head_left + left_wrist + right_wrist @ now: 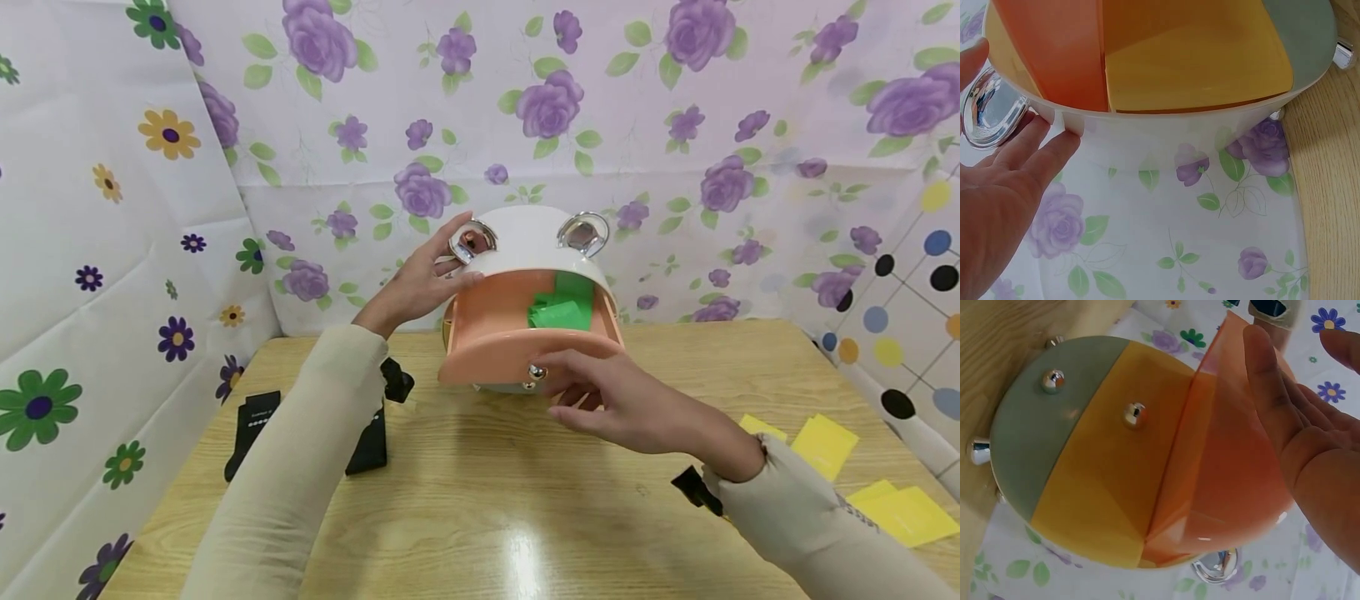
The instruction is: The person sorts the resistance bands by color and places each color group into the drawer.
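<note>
The left hand [422,283], fingers spread, touches the cabinet [527,242]. The right hand [633,402], thumb and fingers apart, is at the open drawer's [487,358] knob [536,372].

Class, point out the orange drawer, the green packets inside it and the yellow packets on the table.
Orange drawer [497,357], head view: on its front panel.
Green packets [557,316], head view: on the front packet's face.
Yellow packets [825,446], head view: on a packet in the farther group.
</note>
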Demonstrator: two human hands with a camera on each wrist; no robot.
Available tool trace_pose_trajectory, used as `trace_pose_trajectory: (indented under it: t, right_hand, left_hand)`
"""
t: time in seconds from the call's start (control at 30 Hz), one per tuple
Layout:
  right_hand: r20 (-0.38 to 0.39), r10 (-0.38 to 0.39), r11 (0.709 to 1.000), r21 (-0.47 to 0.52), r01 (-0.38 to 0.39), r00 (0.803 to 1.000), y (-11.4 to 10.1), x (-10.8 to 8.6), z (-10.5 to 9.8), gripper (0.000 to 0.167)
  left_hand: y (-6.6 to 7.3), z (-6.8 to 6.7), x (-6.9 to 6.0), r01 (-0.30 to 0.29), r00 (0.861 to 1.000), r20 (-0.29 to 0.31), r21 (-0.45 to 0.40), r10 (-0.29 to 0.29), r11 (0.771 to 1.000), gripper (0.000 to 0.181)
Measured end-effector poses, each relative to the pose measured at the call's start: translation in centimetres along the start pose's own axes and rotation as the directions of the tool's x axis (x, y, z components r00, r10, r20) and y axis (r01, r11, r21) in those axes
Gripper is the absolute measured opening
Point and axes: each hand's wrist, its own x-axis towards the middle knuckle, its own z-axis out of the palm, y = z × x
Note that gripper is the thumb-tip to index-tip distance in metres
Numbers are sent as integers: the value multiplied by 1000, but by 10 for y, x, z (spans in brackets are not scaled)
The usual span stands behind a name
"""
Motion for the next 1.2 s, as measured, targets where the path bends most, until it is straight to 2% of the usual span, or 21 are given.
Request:
trace_pose_trajectory:
  t: [0.27, 0.77, 1.2]
  right_hand:
    - [41, 25, 998, 61, -27, 999, 7, 2, 6, 59]
    - [-34, -34, 999, 35, 35, 999, 15, 8, 8, 57]
    - [-75, -35, 999, 37, 38, 997, 19, 21, 2, 55]
  left_hand:
    - [1, -1, 0, -11, 1000, 10, -5, 11, 1000, 81]
    - [-1, -1, 0, -15, 1000, 0, -23, 15, 1000, 73]
    - [0, 1, -1, -32, 999, -8, -27, 32, 999, 73]
